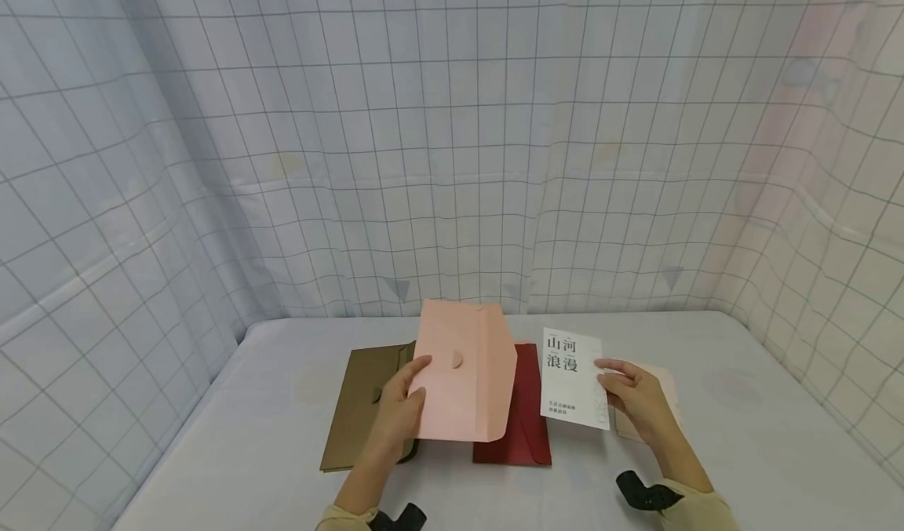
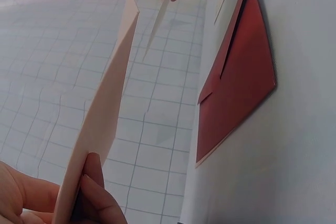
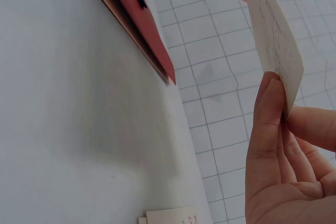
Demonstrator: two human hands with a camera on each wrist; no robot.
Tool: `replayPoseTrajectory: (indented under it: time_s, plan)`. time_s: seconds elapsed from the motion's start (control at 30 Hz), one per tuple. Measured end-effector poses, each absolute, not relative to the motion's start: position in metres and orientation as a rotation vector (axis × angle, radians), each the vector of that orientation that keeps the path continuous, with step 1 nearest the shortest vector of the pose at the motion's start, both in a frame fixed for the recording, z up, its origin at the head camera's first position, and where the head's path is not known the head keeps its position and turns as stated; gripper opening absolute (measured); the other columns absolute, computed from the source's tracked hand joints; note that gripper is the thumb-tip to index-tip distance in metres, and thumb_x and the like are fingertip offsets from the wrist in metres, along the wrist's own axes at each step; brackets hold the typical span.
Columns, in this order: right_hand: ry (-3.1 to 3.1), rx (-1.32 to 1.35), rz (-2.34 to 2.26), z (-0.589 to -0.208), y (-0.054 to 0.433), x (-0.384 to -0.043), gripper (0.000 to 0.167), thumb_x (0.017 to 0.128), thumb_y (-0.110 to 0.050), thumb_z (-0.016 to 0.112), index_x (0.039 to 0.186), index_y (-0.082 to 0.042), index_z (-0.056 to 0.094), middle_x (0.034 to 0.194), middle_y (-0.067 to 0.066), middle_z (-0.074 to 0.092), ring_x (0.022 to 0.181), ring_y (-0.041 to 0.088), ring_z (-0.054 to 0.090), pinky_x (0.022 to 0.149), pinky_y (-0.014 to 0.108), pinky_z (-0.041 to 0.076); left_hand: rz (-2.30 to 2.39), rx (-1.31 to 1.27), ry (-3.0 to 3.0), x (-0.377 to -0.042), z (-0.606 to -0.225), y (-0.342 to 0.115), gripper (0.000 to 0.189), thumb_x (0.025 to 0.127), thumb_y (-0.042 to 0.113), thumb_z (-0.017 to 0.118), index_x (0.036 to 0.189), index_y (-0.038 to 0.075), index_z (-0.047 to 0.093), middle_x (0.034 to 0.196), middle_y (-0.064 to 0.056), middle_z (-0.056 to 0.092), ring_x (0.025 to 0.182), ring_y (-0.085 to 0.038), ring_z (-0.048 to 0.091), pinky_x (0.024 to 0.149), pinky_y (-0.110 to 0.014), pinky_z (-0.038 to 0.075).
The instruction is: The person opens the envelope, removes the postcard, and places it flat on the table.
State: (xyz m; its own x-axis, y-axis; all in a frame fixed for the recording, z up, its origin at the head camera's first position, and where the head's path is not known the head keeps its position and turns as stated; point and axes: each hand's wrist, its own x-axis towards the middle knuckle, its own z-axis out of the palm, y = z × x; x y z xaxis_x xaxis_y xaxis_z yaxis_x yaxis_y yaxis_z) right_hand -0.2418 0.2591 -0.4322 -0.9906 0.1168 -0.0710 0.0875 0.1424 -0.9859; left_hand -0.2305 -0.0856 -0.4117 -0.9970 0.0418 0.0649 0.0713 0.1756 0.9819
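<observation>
My left hand (image 1: 401,409) grips a pink envelope (image 1: 452,390) by its left edge, thumb on the front face. The envelope is held up with its flap side facing me and a small tab slot at its middle. My right hand (image 1: 636,398) pinches a white card (image 1: 574,378) printed with Chinese characters by its right edge, thumb and fingers on opposite faces. In the right wrist view, the other side of the card (image 3: 273,30) carries handwriting-like marks. The card hangs above the table, to the right of the envelope and apart from it.
A red envelope (image 1: 530,413) lies on the white table (image 1: 247,437), partly hidden behind the pink one. An olive-brown envelope (image 1: 353,405) lies to its left. Pale cards (image 1: 664,386) lie under my right hand. A checked white curtain (image 1: 480,139) encloses the table's back and sides.
</observation>
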Motion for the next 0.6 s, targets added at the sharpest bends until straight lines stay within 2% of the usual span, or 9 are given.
replayPoseTrajectory:
  time_s: [0.1, 0.37, 0.53, 0.6]
  plan:
    - [-2.358, -0.212, 2.032, -0.432, 0.260, -0.242, 0.043, 0.093, -0.015, 0.055, 0.132, 0.002, 0.046, 0.084, -0.019, 0.067, 0.079, 0.002, 0.061, 0.071, 0.017, 0.051, -1.979, -0.100, -2.399, -0.231, -0.411, -0.087, 0.048, 0.091, -0.005, 0.040, 0.138, 0.006, 0.043, 0.147, -0.018, 0.038, 0.126, -0.030, 0.041, 0.096, -0.038, 0.040]
    - [-2.361, -0.221, 2.034, -0.434, 0.262, -0.243, 0.043, 0.094, -0.015, 0.054, 0.133, 0.002, 0.046, 0.083, -0.020, 0.067, 0.079, 0.001, 0.061, 0.071, 0.017, 0.051, -1.973, -0.058, -2.390, -0.233, -0.411, -0.093, 0.047, 0.092, -0.005, 0.039, 0.138, 0.005, 0.044, 0.144, -0.021, 0.042, 0.111, -0.028, 0.051, 0.083, -0.032, 0.047]
    - [-2.360, -0.227, 2.030, -0.434, 0.264, -0.243, 0.044, 0.094, -0.015, 0.054, 0.133, 0.003, 0.045, 0.084, -0.020, 0.067, 0.079, 0.001, 0.061, 0.071, 0.016, 0.051, -1.999, -0.054, -2.369, -0.234, -0.409, -0.096, 0.047, 0.092, -0.005, 0.038, 0.138, 0.005, 0.043, 0.144, -0.021, 0.042, 0.108, -0.027, 0.052, 0.078, -0.029, 0.048]
    - [-2.355, -0.225, 2.036, -0.434, 0.264, -0.243, 0.044, 0.094, -0.016, 0.054, 0.133, 0.003, 0.045, 0.085, -0.019, 0.067, 0.079, 0.001, 0.062, 0.070, 0.017, 0.051, -1.992, -0.055, -2.372, -0.234, -0.408, -0.098, 0.047, 0.092, -0.005, 0.038, 0.139, 0.005, 0.043, 0.145, -0.020, 0.041, 0.111, -0.027, 0.051, 0.079, -0.030, 0.048]
